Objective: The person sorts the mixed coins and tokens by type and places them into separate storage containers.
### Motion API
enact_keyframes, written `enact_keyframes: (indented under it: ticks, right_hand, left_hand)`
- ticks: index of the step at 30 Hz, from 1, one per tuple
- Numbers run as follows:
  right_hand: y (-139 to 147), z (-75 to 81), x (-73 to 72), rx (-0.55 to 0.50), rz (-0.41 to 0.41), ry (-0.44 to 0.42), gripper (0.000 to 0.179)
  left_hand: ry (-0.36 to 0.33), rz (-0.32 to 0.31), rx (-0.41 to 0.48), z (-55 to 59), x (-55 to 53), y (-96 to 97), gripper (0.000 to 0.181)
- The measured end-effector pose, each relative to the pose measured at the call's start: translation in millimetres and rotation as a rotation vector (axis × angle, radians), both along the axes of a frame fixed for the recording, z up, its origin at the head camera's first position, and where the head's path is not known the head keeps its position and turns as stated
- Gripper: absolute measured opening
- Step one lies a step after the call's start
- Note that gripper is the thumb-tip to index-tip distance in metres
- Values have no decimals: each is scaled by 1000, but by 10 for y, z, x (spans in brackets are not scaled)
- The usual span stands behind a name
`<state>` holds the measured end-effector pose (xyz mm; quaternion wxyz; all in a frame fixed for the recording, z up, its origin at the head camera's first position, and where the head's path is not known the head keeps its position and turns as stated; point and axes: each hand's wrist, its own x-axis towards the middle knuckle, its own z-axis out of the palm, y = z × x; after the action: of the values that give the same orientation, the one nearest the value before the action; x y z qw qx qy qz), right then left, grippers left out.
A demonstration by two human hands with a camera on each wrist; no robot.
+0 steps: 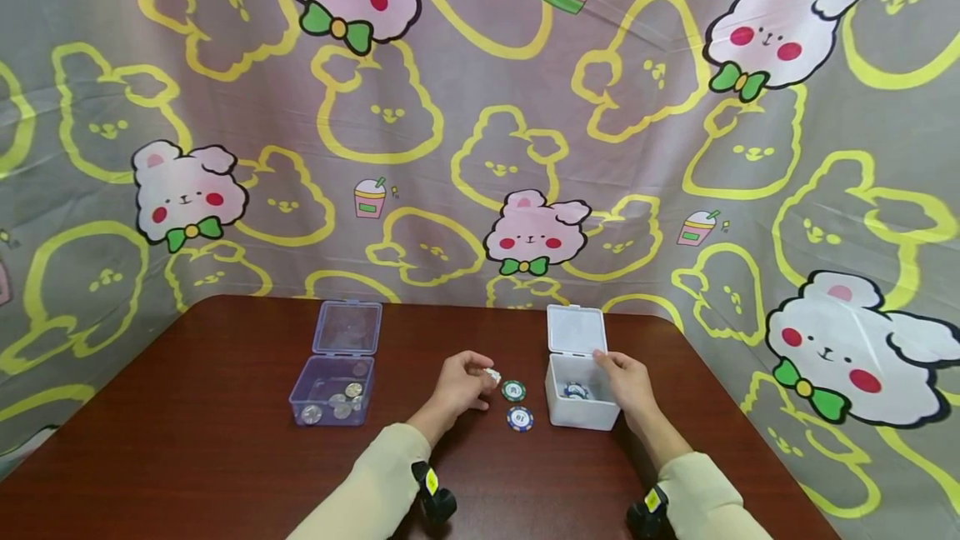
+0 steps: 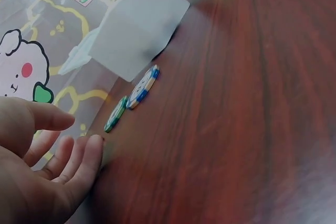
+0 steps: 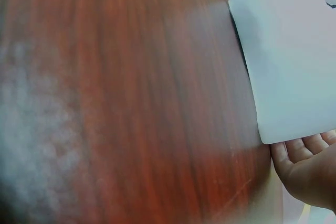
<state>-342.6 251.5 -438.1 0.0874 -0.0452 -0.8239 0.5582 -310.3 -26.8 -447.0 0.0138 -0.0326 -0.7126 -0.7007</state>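
Observation:
My left hand (image 1: 459,382) pinches a mostly white poker chip (image 1: 492,375) at its fingertips. In the left wrist view the fingers (image 2: 84,161) are bent and the chip is hidden. Beside this hand lie a green-edged poker chip (image 1: 513,391) and a blue-edged poker chip (image 1: 520,418), flat on the table. With the thumb at the rim and the fingers along the outer side, my right hand (image 1: 628,382) holds the right wall of a white lidded box (image 1: 583,416). Its lid stands raised, and a blue-and-white chip (image 1: 576,390) lies inside.
To the left stands a clear purplish box (image 1: 298,395), lid raised, with several silver-coloured coins (image 1: 342,409) in it. Both boxes rest on a dark reddish-brown wooden table (image 1: 187,440). A patterned cloth (image 1: 450,90) hangs behind the table and along its sides.

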Motion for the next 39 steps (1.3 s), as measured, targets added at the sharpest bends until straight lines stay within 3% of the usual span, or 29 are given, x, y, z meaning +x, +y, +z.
enact_keyframes:
  ticks: [5, 20, 26, 30, 39]
  right_hand:
    - [-11, -2, 3, -3, -4, 5, 43]
    - [-23, 0, -12, 6, -12, 4, 44]
    - [1, 3, -6, 10, -9, -7, 45]
    - [9, 9, -4, 11, 0, -12, 48]
    - [3, 2, 1, 6, 9, -2, 45]
  left_hand:
    - [46, 25, -144, 7, -62, -24, 31]
    - [48, 27, -412, 1, -212, -25, 42]
    - [85, 42, -542, -15, -233, 28, 44]
    - [102, 46, -567, -7, -235, 51, 41]
    - [62, 42, -568, -3, -205, 39, 36]
